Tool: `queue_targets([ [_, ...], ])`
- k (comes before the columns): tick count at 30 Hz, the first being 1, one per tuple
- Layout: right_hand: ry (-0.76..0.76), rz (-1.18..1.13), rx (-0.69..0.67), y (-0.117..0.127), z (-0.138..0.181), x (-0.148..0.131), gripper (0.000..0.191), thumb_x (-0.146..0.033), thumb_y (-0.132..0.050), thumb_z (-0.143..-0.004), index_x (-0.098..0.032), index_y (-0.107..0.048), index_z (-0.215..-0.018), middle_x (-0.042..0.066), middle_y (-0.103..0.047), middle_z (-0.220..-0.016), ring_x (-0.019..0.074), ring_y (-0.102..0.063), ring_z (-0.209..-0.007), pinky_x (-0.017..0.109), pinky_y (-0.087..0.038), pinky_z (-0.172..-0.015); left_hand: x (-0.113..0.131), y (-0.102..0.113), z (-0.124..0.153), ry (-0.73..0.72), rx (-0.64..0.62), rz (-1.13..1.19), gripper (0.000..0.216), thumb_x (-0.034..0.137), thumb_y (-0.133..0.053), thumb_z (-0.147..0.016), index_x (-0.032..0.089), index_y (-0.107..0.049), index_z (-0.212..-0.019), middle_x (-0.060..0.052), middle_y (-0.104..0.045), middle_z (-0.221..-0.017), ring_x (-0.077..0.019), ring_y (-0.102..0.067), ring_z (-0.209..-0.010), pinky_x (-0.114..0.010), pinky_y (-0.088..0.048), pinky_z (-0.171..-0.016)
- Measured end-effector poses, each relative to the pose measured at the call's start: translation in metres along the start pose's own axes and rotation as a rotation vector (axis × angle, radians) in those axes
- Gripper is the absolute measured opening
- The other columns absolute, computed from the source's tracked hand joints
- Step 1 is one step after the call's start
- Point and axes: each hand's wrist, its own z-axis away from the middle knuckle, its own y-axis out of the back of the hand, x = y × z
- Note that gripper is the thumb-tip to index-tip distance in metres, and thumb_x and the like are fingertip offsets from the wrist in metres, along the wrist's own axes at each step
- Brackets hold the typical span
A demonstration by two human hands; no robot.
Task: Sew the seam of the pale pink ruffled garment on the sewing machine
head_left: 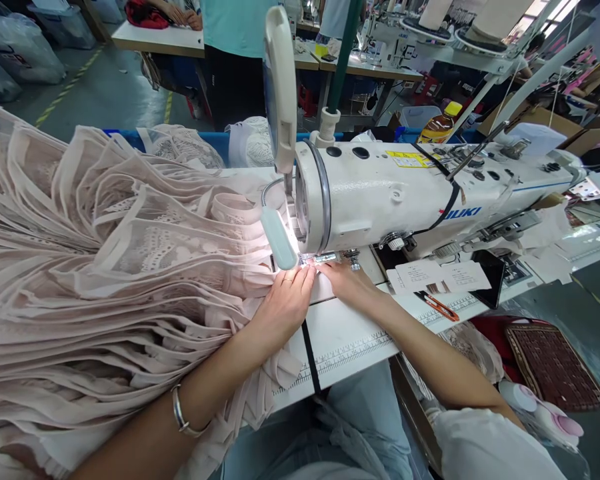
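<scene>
My left hand (287,301) rests at the needle area of a white sewing machine (365,193), its fingers close together and pressed down on the edge of a pale pink lace garment (253,277). Across from it my right hand (347,281) has its fingertips pinched at the same fabric edge, just in front of the presser foot (325,257). The fingertips of both hands nearly meet. A lit lamp with a pale green cover (279,239) partly hides the needle. A large heap of similar pale pink garments (105,287) spreads to the left, beside and under my left forearm.
Paper cards (437,277), orange thread snips (437,305) and a dark phone-like slab (491,277) lie on the white table (347,350) at right. A bottle (439,123) stands behind the machine. A person in a light green top (237,27) is across the aisle.
</scene>
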Motion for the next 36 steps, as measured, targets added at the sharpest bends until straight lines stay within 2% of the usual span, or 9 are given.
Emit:
queue_targets([
  [3, -0.018, 0.031, 0.054, 0.001, 0.002, -0.004, 0.052, -0.002, -0.038, -0.088, -0.027, -0.067, -0.123, 0.006, -0.071, -0.115, 0.0244, -0.062, -0.106, 0.040, -0.048, -0.098, -0.013, 0.015, -0.003, -0.043, -0.108, -0.029, 0.038, 0.000, -0.033, -0.094, 0.008, -0.064, -0.115, -0.015, -0.071, -0.109, -0.0268, -0.064, -0.101, -0.045, -0.047, -0.096],
  [6, 0.060, -0.024, 0.106, -0.003, 0.006, -0.001, 0.046, -0.003, -0.042, -0.086, -0.027, -0.072, -0.112, 0.003, -0.071, -0.118, 0.0230, -0.064, -0.105, 0.035, -0.052, -0.087, -0.027, 0.025, -0.005, -0.045, -0.160, 0.004, 0.033, 0.000, -0.036, -0.092, 0.014, -0.066, -0.095, -0.012, -0.069, -0.094, -0.0253, -0.062, -0.090, -0.042, -0.049, -0.089],
  [13, 0.186, -0.080, 0.145, -0.007, 0.012, 0.006, 0.051, -0.001, -0.044, -0.086, -0.025, -0.072, -0.121, 0.005, -0.069, -0.123, 0.0219, -0.064, -0.108, 0.032, -0.054, -0.082, -0.030, 0.022, -0.005, -0.033, -0.068, 0.045, 0.028, 0.005, -0.041, -0.095, 0.013, -0.067, -0.103, -0.013, -0.068, -0.099, -0.0293, -0.058, -0.107, -0.043, -0.045, -0.093],
  [17, 0.182, -0.066, 0.215, -0.011, 0.014, 0.005, 0.050, -0.001, -0.044, -0.087, -0.026, -0.073, -0.118, 0.003, -0.072, -0.115, 0.0195, -0.066, -0.100, 0.028, -0.052, -0.072, -0.029, 0.024, -0.007, -0.077, -0.160, 0.019, 0.032, 0.002, -0.038, -0.094, 0.013, -0.068, -0.095, -0.010, -0.063, -0.088, -0.0232, -0.058, -0.083, -0.035, -0.045, -0.074],
  [19, 0.176, -0.089, 0.266, -0.013, 0.015, 0.005, 0.050, 0.000, -0.042, -0.087, -0.025, -0.072, -0.117, 0.002, -0.073, -0.114, 0.0186, -0.067, -0.099, 0.028, -0.052, -0.072, -0.029, 0.026, -0.008, -0.083, -0.192, 0.042, 0.031, 0.002, -0.038, -0.094, 0.012, -0.067, -0.101, -0.008, -0.060, -0.084, -0.0216, -0.056, -0.077, -0.032, -0.043, -0.068],
  [24, 0.143, -0.184, 0.351, -0.014, 0.016, 0.006, 0.044, -0.004, -0.039, -0.091, -0.024, -0.072, -0.112, 0.002, -0.075, -0.113, 0.0181, -0.068, -0.104, 0.029, -0.053, -0.082, -0.029, 0.027, -0.006, 0.015, -0.197, 0.092, 0.034, 0.009, -0.043, -0.097, 0.015, -0.061, -0.125, -0.009, -0.059, -0.092, -0.0223, -0.056, -0.084, -0.031, -0.042, -0.069],
  [29, 0.149, -0.234, 0.383, -0.010, 0.016, 0.005, 0.043, -0.005, -0.037, -0.091, -0.024, -0.072, -0.108, 0.001, -0.076, -0.108, 0.0175, -0.069, -0.102, 0.029, -0.055, -0.082, -0.036, 0.022, -0.004, -0.010, -0.146, 0.292, 0.026, 0.018, -0.050, -0.097, 0.025, -0.069, -0.114, -0.007, -0.063, -0.104, -0.0202, -0.056, -0.091, -0.030, -0.043, -0.073],
  [32, 0.192, -0.250, 0.367, -0.011, 0.016, 0.005, 0.044, -0.004, -0.036, -0.091, -0.024, -0.073, -0.103, 0.001, -0.076, -0.103, 0.0161, -0.070, -0.098, 0.028, -0.055, -0.081, -0.038, 0.018, -0.004, -0.067, -0.164, 0.364, 0.026, 0.014, -0.048, -0.097, 0.022, -0.070, -0.109, -0.004, -0.066, -0.095, -0.0178, -0.056, -0.086, -0.029, -0.043, -0.071],
  [36, 0.221, -0.222, 0.359, -0.014, 0.015, 0.006, 0.042, -0.005, -0.038, -0.092, -0.024, -0.074, -0.099, 0.001, -0.076, -0.099, 0.0155, -0.069, -0.095, 0.028, -0.055, -0.080, -0.034, 0.017, -0.004, -0.081, -0.162, 0.294, 0.025, 0.012, -0.045, -0.099, 0.017, -0.069, -0.098, -0.004, -0.063, -0.085, -0.0185, -0.056, -0.083, -0.029, -0.043, -0.070],
])
